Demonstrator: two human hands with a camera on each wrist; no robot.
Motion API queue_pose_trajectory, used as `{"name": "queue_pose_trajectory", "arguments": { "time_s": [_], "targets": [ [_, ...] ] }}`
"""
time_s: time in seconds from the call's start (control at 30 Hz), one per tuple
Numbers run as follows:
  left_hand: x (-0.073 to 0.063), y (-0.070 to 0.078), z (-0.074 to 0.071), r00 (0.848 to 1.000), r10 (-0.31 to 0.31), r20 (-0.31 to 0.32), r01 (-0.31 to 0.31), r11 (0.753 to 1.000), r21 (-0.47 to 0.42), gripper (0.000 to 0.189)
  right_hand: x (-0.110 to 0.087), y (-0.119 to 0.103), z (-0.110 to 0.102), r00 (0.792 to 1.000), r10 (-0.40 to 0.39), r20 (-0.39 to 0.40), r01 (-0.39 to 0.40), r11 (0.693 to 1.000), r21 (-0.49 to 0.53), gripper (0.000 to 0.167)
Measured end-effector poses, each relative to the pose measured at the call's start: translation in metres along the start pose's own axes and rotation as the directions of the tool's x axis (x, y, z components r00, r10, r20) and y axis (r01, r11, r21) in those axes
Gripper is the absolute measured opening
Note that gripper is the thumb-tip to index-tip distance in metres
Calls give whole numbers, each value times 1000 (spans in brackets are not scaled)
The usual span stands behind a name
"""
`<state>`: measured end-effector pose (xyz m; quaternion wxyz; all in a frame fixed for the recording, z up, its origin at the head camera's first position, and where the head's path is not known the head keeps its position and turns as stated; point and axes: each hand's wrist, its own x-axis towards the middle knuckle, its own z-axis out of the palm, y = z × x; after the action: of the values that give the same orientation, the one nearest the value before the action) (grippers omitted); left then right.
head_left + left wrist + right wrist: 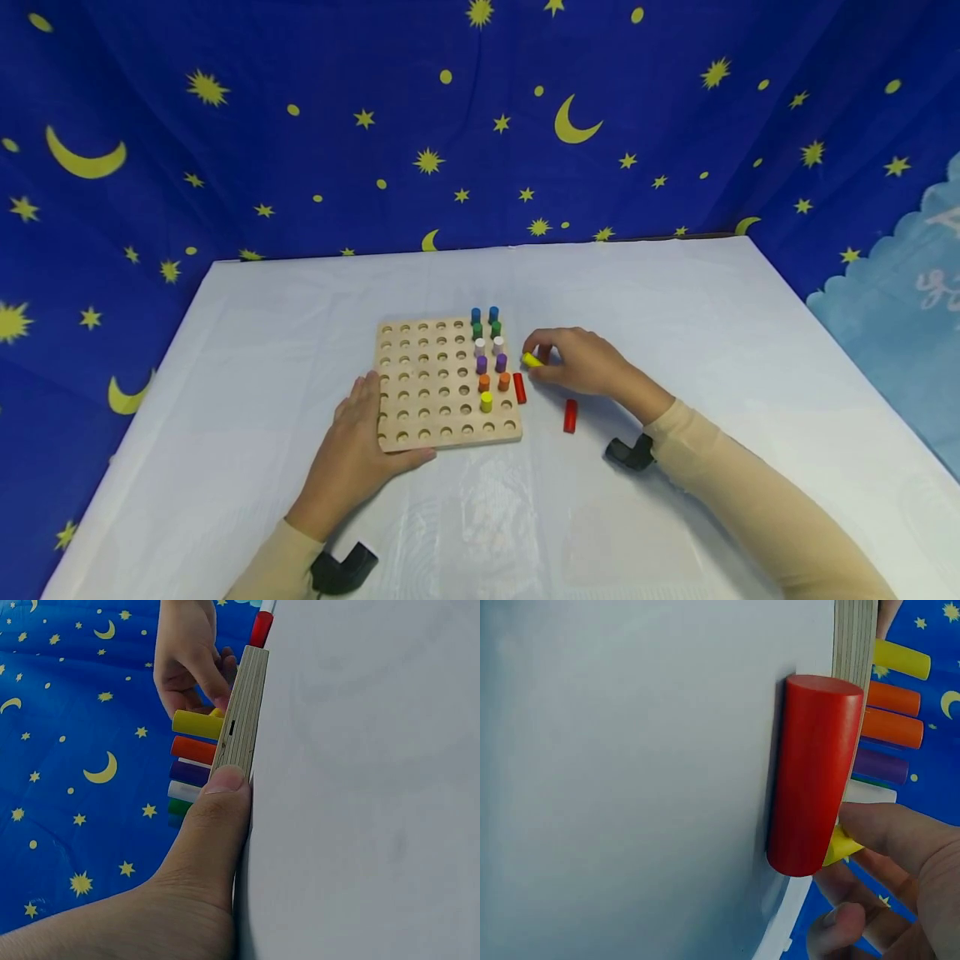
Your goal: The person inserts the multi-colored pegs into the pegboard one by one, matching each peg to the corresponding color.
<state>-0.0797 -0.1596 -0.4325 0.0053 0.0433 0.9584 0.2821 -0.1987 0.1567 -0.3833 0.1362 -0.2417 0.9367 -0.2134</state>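
A wooden pegboard (423, 375) with rows of round holes lies flat on the table. My left hand (352, 450) grips its near left corner, the thumb (225, 784) against the front edge and the fingers along the left side. Pairs of blue, green, white, purple and orange pegs stand in the two rightmost columns, with a single yellow peg (487, 402) in front of them. Just right of the board, my right hand (581, 360) pinches another yellow peg (532, 360), tilted, between thumb and fingers. In the right wrist view, that peg (843, 846) is partly hidden behind a red peg.
One red peg (520, 388) lies beside the board's right edge, and a second red peg (571, 416) lies farther right, below my right hand. Black wrist mounts (630, 453) sit at both sleeves. A blue star-patterned cloth (480, 150) hangs behind the white table (300, 300).
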Motion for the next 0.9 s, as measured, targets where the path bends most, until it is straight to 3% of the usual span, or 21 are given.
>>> {"name": "queue_pose_trajectory", "arguments": {
  "time_s": [0.3,0.63,0.9],
  "targets": [
    [0,0,0,1000,-2,8,2,1000,6,139,-4,-3,0,999,8,-46,-4,997,73,27],
    [2,0,-2,1000,1,-1,-1,1000,7,139,-7,-7,0,992,-34,-118,51,988,143,25],
    [1,0,-1,1000,2,4,-2,1000,-1,139,-13,-16,0,993,-19,-112,42,977,208,24]
  ]
}}
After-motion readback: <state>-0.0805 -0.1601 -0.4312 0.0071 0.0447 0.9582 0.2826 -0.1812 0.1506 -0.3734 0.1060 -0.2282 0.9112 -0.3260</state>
